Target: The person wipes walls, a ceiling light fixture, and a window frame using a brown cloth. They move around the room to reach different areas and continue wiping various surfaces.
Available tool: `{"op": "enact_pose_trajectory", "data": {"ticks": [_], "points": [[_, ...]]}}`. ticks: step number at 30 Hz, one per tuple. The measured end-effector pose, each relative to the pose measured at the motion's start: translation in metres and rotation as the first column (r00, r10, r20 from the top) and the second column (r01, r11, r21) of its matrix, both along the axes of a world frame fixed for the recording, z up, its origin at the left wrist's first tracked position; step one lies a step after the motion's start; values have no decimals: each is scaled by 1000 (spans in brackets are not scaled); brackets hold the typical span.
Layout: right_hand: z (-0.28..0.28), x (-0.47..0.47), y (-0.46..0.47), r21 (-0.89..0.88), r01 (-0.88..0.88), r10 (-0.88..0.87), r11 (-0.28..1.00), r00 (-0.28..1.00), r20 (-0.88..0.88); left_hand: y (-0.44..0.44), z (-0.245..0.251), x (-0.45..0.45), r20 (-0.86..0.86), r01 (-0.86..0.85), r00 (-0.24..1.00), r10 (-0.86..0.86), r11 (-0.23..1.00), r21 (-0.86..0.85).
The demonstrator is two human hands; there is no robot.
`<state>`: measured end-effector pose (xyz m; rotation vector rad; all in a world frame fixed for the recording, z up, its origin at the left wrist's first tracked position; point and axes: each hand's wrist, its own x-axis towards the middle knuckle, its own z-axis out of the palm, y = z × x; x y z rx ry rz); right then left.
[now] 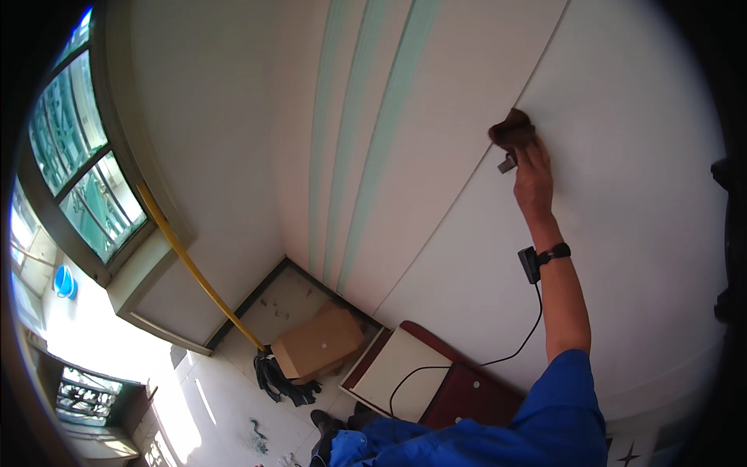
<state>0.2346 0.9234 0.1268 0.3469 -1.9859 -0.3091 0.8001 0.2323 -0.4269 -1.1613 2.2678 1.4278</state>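
Observation:
My right hand (532, 175) is raised against the white wall (618, 146). It grips a dark brown cloth (513, 129), bunched under the fingers and lying across a thin line that runs along the wall. A small grey block (506, 166) shows beside the thumb; I cannot tell what it is or how it is attached. Around the wrist is a black strap (554, 253) with a small black device (529, 265), from which a thin cable hangs toward my blue jacket (467, 446). My left hand is out of view.
Below the wall stands a dark red and cream cabinet (402, 365). Next to it on the tiled floor lie a cardboard box (321, 344) and the black head of a mop (280, 382). Its yellow handle (198, 271) leans toward the window (93, 140). Farther left is a blue bucket (64, 282).

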Motion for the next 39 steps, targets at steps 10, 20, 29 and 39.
{"op": "enact_pose_trajectory", "data": {"ticks": [10,20,29,39], "points": [[-96,6,4,82,-239,213,967,946,244,16,15,1,133,75,989,-61,992,-105],[150,-10,-8,-47,-298,271,953,912,-307,28,-4,-87,55,117,992,-113,990,-82],[50,-38,-37,49,-246,247,968,969,-22,24,-10,-165,39,117,992,-118,993,8],[167,-82,-66,102,-135,159,986,946,-282,7,-10,-202,69,99,992,-104,992,74]]}}
